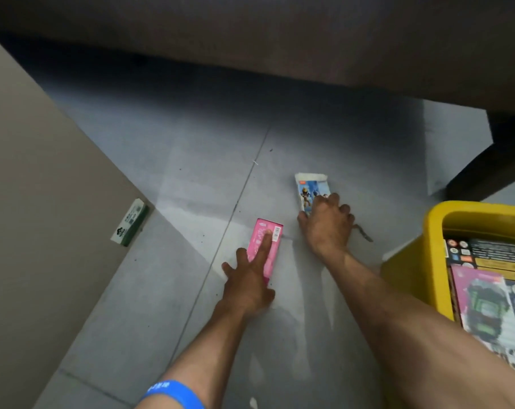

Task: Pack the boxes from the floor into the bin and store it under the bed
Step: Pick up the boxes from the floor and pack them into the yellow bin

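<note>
Both hands are down on the grey tile floor [167, 178], arms reaching fwd.

Left hand [250, 278]: lies flat and spread on the pink box [267, 246], fingers [265, 242] stretched along its top, one fingertip just beside the barcode label near the far end. Palm covers the near end of the box. Fingers are extended, not curled round the edges, so it's pressing on the box, not gripping it. Box lies flat on the floor. A blue wristband [173, 392] sits on the left forearm, near the bottom edge of view.

Right hand [327, 225]: just right of and a bit beyond the left hand, knuckles up, fingers bent down over the near end of the blue-and-white box [311, 187]. Thumb at the box's left edge, other fingers on its right side; looks like a closing grasp, but can't tell if the box is off the floor. The far end of the box sticks out beyond the fingertips.

Right of the right hand, well apart: yellow bin [433, 255], already holding several flat printed boxes.

Far left of the left hand: a green-and-white box [130, 222] against a beige panel [37, 202].

Beyond both hands: bed [280, 39] w/ dark gap underneath.
</note>
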### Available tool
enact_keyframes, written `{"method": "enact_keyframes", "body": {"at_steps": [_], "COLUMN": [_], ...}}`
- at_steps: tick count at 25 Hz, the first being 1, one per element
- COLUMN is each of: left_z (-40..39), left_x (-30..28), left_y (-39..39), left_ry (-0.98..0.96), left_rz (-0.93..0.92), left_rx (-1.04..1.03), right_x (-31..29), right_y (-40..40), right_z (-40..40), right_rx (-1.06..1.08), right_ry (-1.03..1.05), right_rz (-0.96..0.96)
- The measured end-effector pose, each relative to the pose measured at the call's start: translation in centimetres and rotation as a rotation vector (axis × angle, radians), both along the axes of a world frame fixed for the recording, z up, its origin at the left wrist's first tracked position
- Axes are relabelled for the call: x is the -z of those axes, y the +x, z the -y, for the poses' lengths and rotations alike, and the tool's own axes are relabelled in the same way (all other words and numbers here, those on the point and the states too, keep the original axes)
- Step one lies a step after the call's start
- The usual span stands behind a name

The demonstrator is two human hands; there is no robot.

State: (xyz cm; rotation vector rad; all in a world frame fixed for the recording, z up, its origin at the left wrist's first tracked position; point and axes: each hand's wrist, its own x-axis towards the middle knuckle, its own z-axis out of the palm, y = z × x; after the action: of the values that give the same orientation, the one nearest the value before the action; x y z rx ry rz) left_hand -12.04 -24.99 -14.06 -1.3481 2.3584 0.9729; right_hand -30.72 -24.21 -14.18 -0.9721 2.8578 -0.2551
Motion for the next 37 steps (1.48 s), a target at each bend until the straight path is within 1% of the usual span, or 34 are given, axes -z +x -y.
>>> {"method": "enact_keyframes", "body": {"at_steps": [1,2,3,5,6,7,8,9,10,11,13,14,15,16,18,20,21,22,24,25,26,29,31,32,33,34,35,36,37], "left_z": [0.1,0.3,0.4,0.5,0.5,0.3,0.0,0.0,-0.2,-0.6,-1.5,-2.1,-2.9,-4.2,-6.4,-10.0,-11.8,-13.7,-17.2,-18.7,-19.8,-21.3,-21.2,-21.1,-20.9,-20.7,-20.7,-21.0,-21.5], "left_x": [0.2,0.6,0.9,0.9,0.6,0.5,0.3,0.1,-0.3,-0.8,-3.0,-4.6,-6.5,-8.7,-13.0,-17.0,-18.4,-19.4,-20.6,-20.9,-20.9,-20.2,-20.0,-20.1,-20.1,-20.2,-20.0,-19.7,-19.2], "left_y": [0.1,0.1,-0.1,-0.1,-0.1,0.4,1.0,2.0,2.9,3.5,3.9,3.3,2.2,0.9,-1.0,-3.1,-4.3,-5.6,-8.2,-9.1,-9.6,-9.3,-9.1,-9.1,-9.1,-9.2,-9.2,-9.0,-8.7], "left_ry": [0.000,0.003,0.012,0.039,0.045,0.028,-0.033,-0.103,-0.132,-0.102,-0.004,0.037,0.074,0.089,0.141,0.274,0.317,0.338,0.346,0.341,0.343,0.433,0.508,0.501,0.427,0.271,0.055,-0.154,-0.254], "left_rz": [0.002,0.010,0.022,0.044,0.045,0.035,0.000,-0.039,-0.107,-0.191,-0.361,-0.435,-0.508,-0.563,-0.707,-0.848,-0.850,-0.805,-0.594,-0.477,-0.387,-0.237,-0.139,-0.122,-0.151,-0.208,-0.271,-0.338,-0.391], "left_rx": [0.002,0.001,-0.006,-0.019,-0.036,-0.061,-0.090,-0.137,-0.206,-0.283,-0.421,-0.458,-0.475,-0.476,-0.442,-0.257,-0.121,0.034,0.359,0.480,0.555,0.635,0.653,0.654,0.681,0.736,0.807,0.884,0.929], "right_x": [-0.3,-0.6,-0.8,-1.6,-2.4,-4.1,-6.2,-8.6,-11.0,-13.7,-18.7,-20.2,-21.2,-22.0,-23.0,-23.6,-23.6,-23.6,-23.4,-23.1,-22.6,-21.5,-21.5,-21.7,-21.8,-21.9,-22.0,-22.1,-22.1], "right_y": [-0.1,0.1,0.5,2.6,3.6,4.3,4.2,3.6,2.6,1.7,1.2,0.8,0.2,-0.7,-3.2,-6.2,-7.5,-8.5,-9.6,-9.6,-9.5,-8.1,-7.6,-7.5,-7.4,-7.4,-7.4,-7.4,-7.6], "right_z": [-0.2,-0.6,-1.3,-3.0,-4.0,-5.1,-6.1,-6.3,-6.7,-7.9,-11.0,-13.6,-16.6,-19.9,-25.5,-31.4,-33.6,-35.6,-38.9,-40.4,-41.9,-45.5,-46.9,-47.3,-47.5,-47.5,-47.4,-47.3,-47.1], "right_rx": [0.071,0.123,0.127,0.052,0.020,0.013,0.005,-0.040,-0.076,-0.111,-0.227,-0.291,-0.343,-0.343,-0.250,-0.094,-0.014,0.048,0.081,0.079,0.072,-0.001,-0.037,-0.062,-0.096,-0.129,-0.147,-0.140,-0.117], "right_ry": [-0.041,-0.030,0.037,0.229,0.260,0.247,0.158,0.061,-0.030,-0.093,-0.182,-0.243,-0.309,-0.372,-0.473,-0.584,-0.634,-0.673,-0.692,-0.667,-0.616,-0.399,-0.294,-0.248,-0.199,-0.160,-0.148,-0.170,-0.222], "right_rz": [0.093,0.195,0.288,0.454,0.570,0.737,0.843,0.879,0.908,0.989,1.256,1.328,1.341,1.321,1.271,1.214,1.179,1.140,1.073,1.045,1.019,0.967,0.932,0.908,0.867,0.814,0.766,0.735,0.723]}}
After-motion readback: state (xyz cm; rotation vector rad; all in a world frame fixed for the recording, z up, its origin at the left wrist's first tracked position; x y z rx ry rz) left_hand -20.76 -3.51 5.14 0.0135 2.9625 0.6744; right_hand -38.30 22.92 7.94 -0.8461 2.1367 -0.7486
